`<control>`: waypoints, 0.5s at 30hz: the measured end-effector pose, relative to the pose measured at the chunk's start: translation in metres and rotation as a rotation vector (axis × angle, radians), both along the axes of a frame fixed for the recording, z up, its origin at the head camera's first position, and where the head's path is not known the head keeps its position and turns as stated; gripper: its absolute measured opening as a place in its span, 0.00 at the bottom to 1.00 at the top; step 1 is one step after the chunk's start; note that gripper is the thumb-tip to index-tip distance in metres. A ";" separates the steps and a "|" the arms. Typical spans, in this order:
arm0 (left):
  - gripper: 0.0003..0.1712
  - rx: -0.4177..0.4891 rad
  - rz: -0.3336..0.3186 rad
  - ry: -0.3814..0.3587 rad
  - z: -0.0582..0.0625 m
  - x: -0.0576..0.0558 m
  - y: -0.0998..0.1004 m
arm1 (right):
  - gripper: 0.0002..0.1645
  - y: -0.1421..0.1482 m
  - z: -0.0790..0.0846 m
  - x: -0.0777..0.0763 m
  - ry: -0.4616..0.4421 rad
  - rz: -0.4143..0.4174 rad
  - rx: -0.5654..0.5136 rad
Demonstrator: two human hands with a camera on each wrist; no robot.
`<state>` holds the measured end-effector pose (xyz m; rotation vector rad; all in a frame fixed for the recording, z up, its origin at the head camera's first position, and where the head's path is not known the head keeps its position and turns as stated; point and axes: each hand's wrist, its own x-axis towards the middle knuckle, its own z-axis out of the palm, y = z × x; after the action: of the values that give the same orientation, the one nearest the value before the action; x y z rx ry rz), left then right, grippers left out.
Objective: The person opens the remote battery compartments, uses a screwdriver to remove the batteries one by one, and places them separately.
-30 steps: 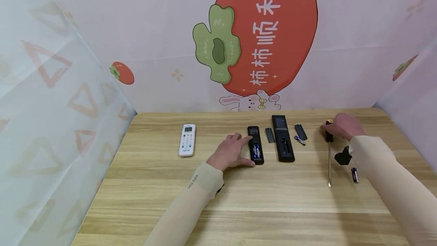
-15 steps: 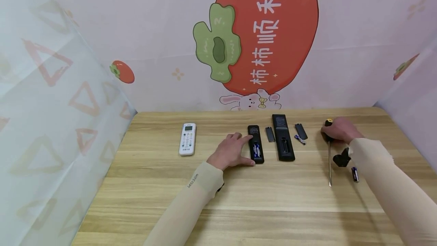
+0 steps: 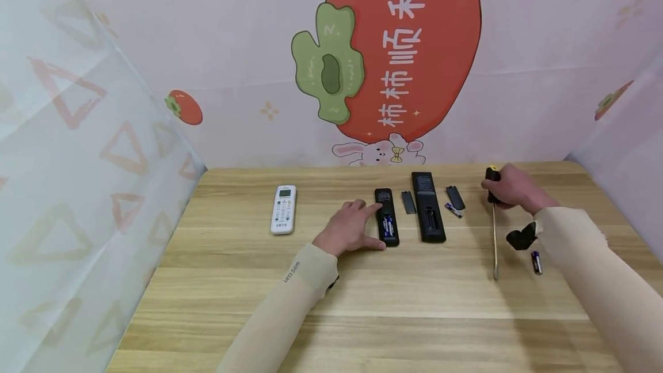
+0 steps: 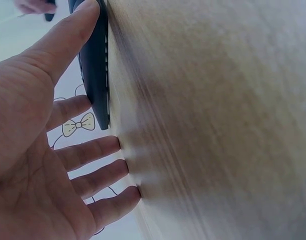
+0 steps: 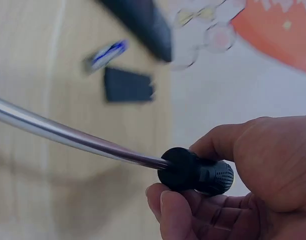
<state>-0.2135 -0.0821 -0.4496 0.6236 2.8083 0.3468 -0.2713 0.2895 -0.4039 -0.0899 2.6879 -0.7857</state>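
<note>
My left hand (image 3: 348, 228) rests at the left side of a black remote control (image 3: 384, 200), its thumb and index finger touching it and the other fingers spread on the table in the left wrist view. The remote lies back up, with two batteries (image 3: 388, 226) in its uncovered compartment. At the right, my right hand (image 3: 513, 186) grips the black-and-yellow handle of a screwdriver (image 3: 494, 240). Its long metal shaft points toward the near side. In the right wrist view, the thumb and fingers wrap round the handle (image 5: 193, 172).
A larger black remote (image 3: 429, 206) lies with its battery compartment uncovered. Beside it are two covers, a left one (image 3: 408, 202) and a right one (image 3: 455, 197), and a battery (image 3: 453, 210). Another battery (image 3: 536, 262) lies near the right forearm. A white remote (image 3: 284, 210) lies at left.
My right hand has lifted the screwdriver slightly and shifted it a little left and toward the back. The left hand stays at the small black remote.
</note>
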 end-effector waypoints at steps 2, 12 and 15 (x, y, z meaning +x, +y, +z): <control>0.55 -0.001 0.000 0.002 0.000 0.000 0.000 | 0.24 -0.007 0.008 0.002 0.035 0.011 -0.016; 0.55 0.003 -0.003 -0.001 -0.001 -0.001 -0.001 | 0.37 -0.054 0.050 0.026 0.249 -0.034 -0.119; 0.55 0.004 0.001 -0.003 0.000 -0.001 0.000 | 0.37 -0.071 0.061 0.034 0.321 -0.032 -0.178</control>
<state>-0.2145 -0.0826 -0.4499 0.6214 2.8056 0.3530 -0.2369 0.2181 -0.3434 -0.2355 2.9150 -1.1031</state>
